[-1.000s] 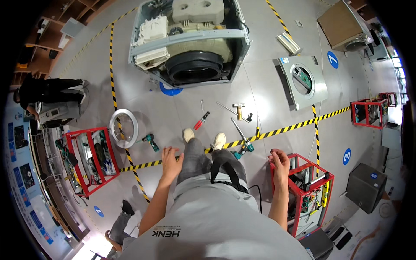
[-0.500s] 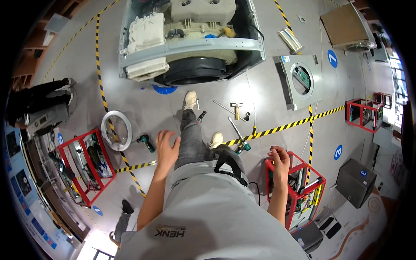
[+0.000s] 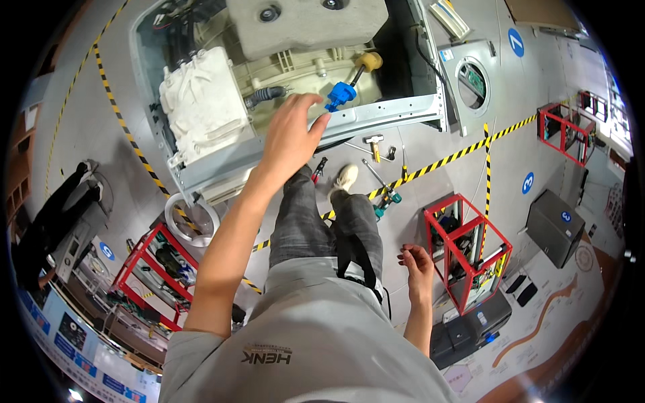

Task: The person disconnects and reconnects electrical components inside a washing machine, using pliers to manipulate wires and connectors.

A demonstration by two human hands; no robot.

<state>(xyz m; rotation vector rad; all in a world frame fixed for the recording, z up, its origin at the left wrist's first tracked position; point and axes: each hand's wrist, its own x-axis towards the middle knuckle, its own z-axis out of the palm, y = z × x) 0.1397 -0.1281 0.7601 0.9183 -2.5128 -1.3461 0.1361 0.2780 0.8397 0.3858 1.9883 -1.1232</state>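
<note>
While a person in dark clothes (image 3: pixel 50 218) stands by a grey appliance (image 3: pixel 84 228) at the far left, a red-framed tool rack (image 3: pixel 138 255) and a round glass door (image 3: pixel 193 221) with a pale rim sit nearer, on the grey floor (image 3: pixel 430 148). Next comes an open-topped washing machine (image 3: pixel 396 109), a lumpy white housing (image 3: pixel 201 104) in its left part and a ribbed grey hose (image 3: pixel 267 95) just right of that. The left grip (image 3: pixel 292 134), a bare hand, is over the machine's front rail, fingers stretched forward and thumb spread away, with nothing seen in it; whether it touches the rail cannot be told. Below it on the floor lie red-handled pliers (image 3: pixel 317 173). Just right of the fingertips, near the rail's rear edge, is a blue part (image 3: pixel 341 95), with a dark stem running up to a yellowish piece (image 3: pixel 369 62). A hammer (image 3: pixel 376 149) and a green power tool (image 3: pixel 388 199) lie farther right. Well apart from the machine, the right grip (image 3: pixel 420 265) hangs loosely half curled, visibly holding nothing, near a second red rack (image 3: pixel 467 226). Beyond are a grey panel (image 3: pixel 474 50) with a round opening and a dark box (image 3: pixel 554 225).
</note>
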